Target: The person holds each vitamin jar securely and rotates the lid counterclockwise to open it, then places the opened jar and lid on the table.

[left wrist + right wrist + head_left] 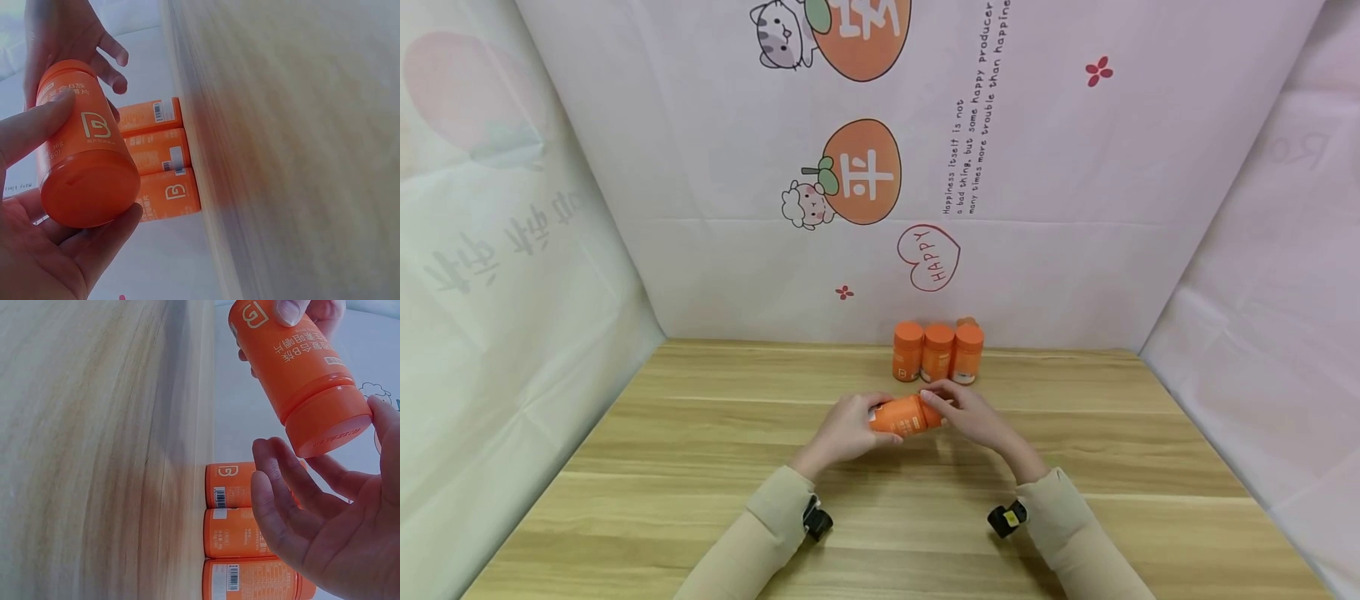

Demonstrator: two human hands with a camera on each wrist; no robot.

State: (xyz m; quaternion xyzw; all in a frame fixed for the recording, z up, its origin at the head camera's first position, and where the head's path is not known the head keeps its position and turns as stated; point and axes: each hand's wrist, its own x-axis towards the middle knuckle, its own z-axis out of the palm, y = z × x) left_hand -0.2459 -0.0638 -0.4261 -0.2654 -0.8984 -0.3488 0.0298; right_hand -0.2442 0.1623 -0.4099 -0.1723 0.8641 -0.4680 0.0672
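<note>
My left hand (848, 427) grips an orange tablet bottle (898, 416) round its body, thumb on the label side and fingers beneath. The bottle lies tilted above the table, its orange lid (328, 422) towards the right hand. With thumb and index finger, my right hand (976, 418) pinches the lid at its rim; the other fingers spread loosely below it, as the right wrist view shows. White print and a letter B logo (95, 125) mark the bottle's body. The base faces the left wrist camera.
Three similar orange bottles (937, 353) stand upright side by side near the back edge of the wooden table (737, 450), just beyond the hands. A white printed cloth (1037, 275) hangs behind them, and white cloth walls border both sides.
</note>
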